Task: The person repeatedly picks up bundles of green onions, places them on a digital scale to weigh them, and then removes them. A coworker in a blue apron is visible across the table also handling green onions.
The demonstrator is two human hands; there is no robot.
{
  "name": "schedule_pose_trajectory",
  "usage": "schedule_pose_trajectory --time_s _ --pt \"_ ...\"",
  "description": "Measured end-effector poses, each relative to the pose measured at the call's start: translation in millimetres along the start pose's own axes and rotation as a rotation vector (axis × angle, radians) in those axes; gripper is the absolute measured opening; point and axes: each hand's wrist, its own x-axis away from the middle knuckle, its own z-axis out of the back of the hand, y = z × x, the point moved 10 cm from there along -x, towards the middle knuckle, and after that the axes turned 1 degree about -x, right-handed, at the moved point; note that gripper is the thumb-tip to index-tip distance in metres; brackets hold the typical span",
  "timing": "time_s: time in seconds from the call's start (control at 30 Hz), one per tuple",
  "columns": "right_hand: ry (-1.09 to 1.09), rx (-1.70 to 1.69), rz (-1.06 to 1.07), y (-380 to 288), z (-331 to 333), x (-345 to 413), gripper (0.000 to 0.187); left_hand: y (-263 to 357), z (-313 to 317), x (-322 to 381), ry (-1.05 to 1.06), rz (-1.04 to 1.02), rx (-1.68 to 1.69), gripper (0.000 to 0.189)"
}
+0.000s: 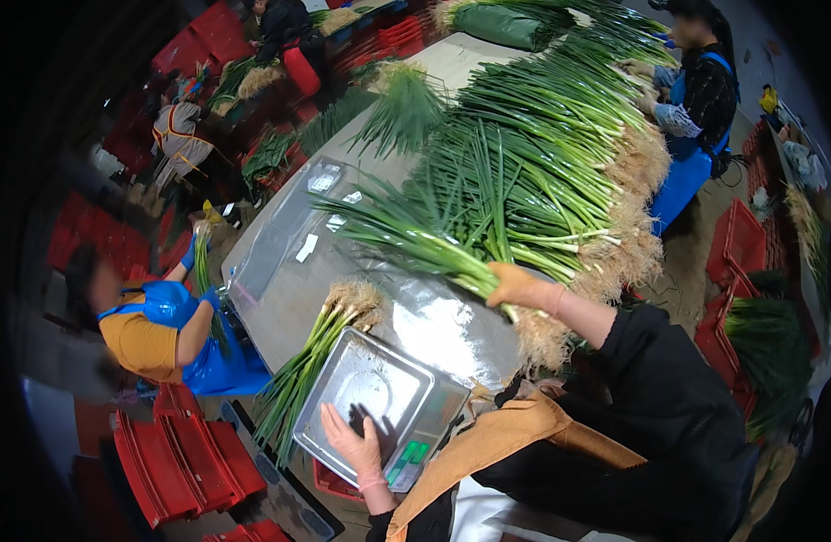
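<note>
My right hand (pixel 526 286), in a thin glove, grips a bunch of green onions (pixel 449 259) just above the white ends. Its roots hang toward me, and its leaves reach left over the table. My left hand (pixel 353 444), gloved too, hovers over or rests on the steel pan of a digital scale (pixel 374 383); which one I cannot tell. Nothing is in it and the thumb stands apart from the fingers. Beside the pan lies another bunch of green onions (pixel 313 339), roots toward the table's middle. A large heap of green onions (pixel 537 149) spreads beyond my right hand.
A worker in a blue apron (pixel 212 332) holds onions at the left; another person (pixel 703 101) stands at the heap's far right. Plastic bags (pixel 286 223) and white labels (pixel 307 248) lie on the metal table (pixel 405 298). Red crates (pixel 185 467) stand lower left, others (pixel 734 251) at right.
</note>
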Motion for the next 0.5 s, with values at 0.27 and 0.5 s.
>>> schedule_pose_trajectory --time_s 0.27,0.5 --pt "-0.128 0.358 0.536 -83.3 -174.8 -7.1 0.049 103.2 -28.4 0.4 0.119 -0.455 -0.337 0.072" --pt "-0.306 0.783 0.768 -85.3 -270.3 5.9 0.041 44.8 -94.1 -20.2 -0.587 -0.268 -0.251 0.095"
